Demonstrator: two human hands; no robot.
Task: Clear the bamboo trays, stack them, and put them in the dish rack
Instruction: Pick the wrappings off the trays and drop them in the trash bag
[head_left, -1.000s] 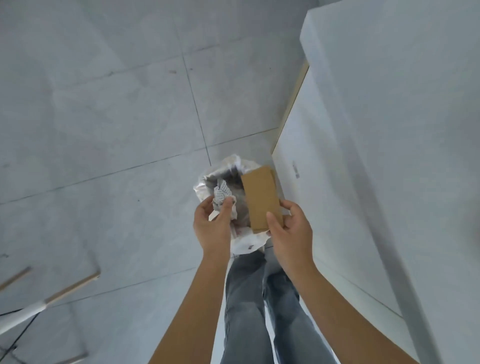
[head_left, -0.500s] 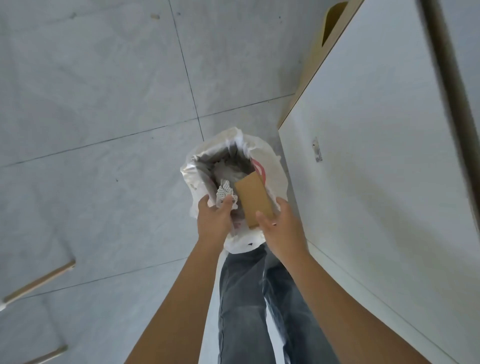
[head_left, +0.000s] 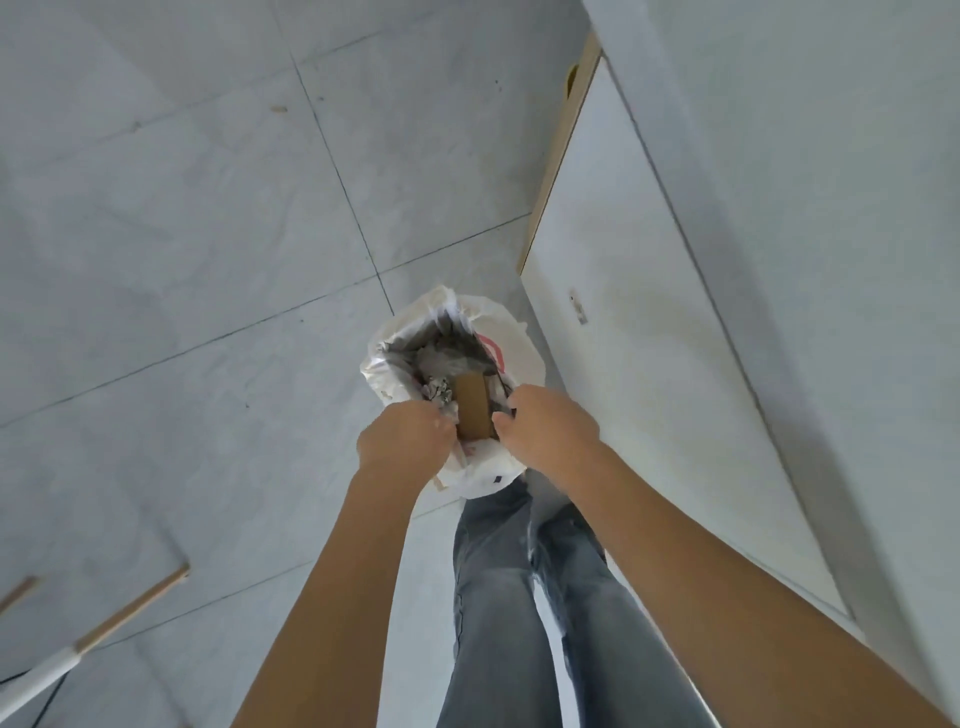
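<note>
No bamboo tray or dish rack is in view. I look down at a small bin lined with a white plastic bag (head_left: 511, 338) on the floor. My left hand (head_left: 402, 441) is at the bag's mouth, fingers closed on a crumpled patterned paper (head_left: 438, 391). My right hand (head_left: 550, 431) pinches the edge of a brown cardboard piece (head_left: 472, 410), which stands lowered into the bin between my hands. Grey rubbish fills the bag behind it.
A white cabinet (head_left: 675, 364) with a wooden edge stands close on the right of the bin. My legs in grey jeans (head_left: 498, 597) are just behind the bin. Wooden-tipped white legs (head_left: 104, 629) cross the tiled floor at the lower left.
Both hands have dropped lower into the bin's mouth with the paper and the cardboard. The cardboard now sits partly inside the bag. My head has tilted, so the cabinet fills more of the right.
</note>
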